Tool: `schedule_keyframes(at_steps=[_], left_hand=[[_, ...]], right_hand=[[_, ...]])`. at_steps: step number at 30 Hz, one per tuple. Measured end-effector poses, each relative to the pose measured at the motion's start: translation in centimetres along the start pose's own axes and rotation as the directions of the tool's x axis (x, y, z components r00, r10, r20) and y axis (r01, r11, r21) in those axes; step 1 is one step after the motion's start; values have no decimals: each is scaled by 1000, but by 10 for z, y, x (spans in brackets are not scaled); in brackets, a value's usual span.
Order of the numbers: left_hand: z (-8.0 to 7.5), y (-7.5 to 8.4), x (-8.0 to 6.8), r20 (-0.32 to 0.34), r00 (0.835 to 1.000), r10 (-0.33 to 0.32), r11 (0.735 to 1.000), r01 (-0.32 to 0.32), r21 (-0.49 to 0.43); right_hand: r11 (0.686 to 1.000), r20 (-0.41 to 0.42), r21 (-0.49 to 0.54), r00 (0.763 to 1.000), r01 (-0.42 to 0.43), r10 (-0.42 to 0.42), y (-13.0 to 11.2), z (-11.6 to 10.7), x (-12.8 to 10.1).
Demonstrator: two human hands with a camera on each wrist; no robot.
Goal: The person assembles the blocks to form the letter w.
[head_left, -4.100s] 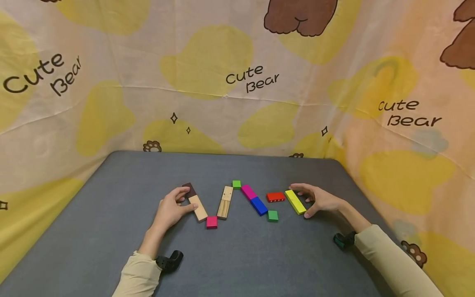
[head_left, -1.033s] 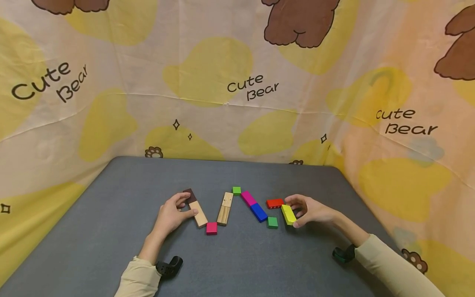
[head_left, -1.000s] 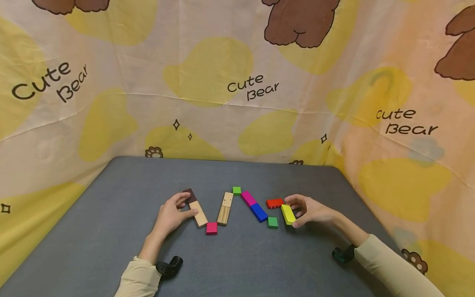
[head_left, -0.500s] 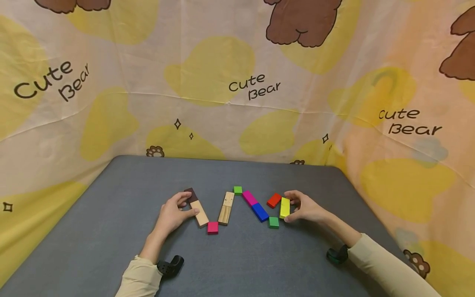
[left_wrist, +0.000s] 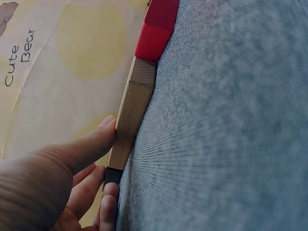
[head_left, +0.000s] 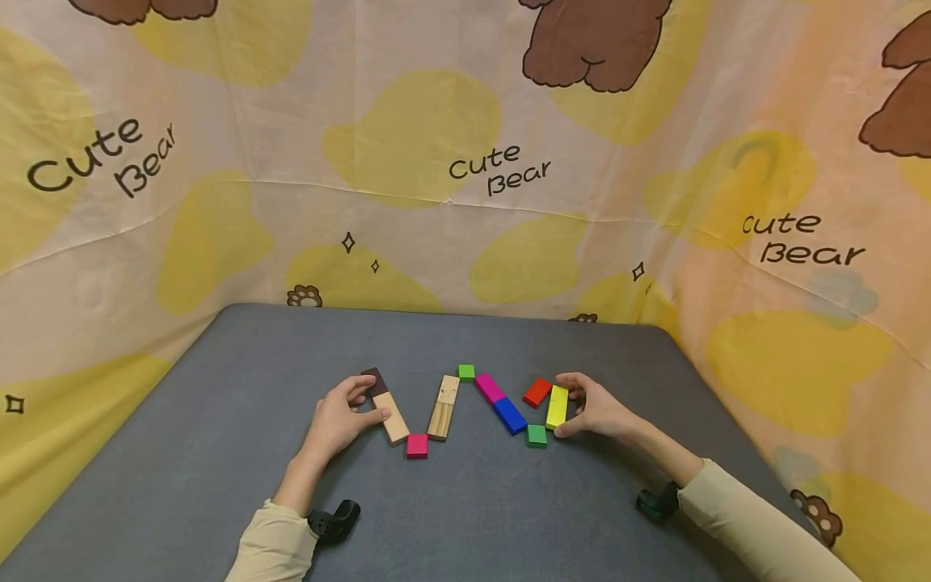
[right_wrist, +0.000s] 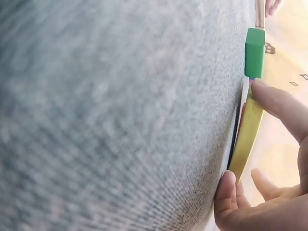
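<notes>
Right hand: pinches yellow block by its ends.
Left hand: pinches tan block.
Risk: yellow block may nudge green cube, breaking the zigzag.

Matt grey cloth table; grainy wooden block

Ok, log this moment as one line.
left hand: holds wooden block | right hand: grips yellow block beside green cube
</notes>
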State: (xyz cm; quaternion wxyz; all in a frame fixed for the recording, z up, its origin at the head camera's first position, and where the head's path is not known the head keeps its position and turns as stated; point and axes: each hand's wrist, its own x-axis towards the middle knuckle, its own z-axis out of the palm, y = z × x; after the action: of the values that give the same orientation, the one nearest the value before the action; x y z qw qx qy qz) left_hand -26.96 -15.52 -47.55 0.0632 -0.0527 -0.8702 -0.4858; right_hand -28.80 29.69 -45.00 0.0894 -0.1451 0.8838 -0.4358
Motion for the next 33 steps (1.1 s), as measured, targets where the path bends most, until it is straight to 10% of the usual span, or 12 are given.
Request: schedule_keyframes(at_steps=[33], left_hand=[[-1, 1, -1, 5, 1000, -9, 1000, 9, 3]], right_hand=[[999, 16, -40, 1000, 8, -7, -5, 2, 1]])
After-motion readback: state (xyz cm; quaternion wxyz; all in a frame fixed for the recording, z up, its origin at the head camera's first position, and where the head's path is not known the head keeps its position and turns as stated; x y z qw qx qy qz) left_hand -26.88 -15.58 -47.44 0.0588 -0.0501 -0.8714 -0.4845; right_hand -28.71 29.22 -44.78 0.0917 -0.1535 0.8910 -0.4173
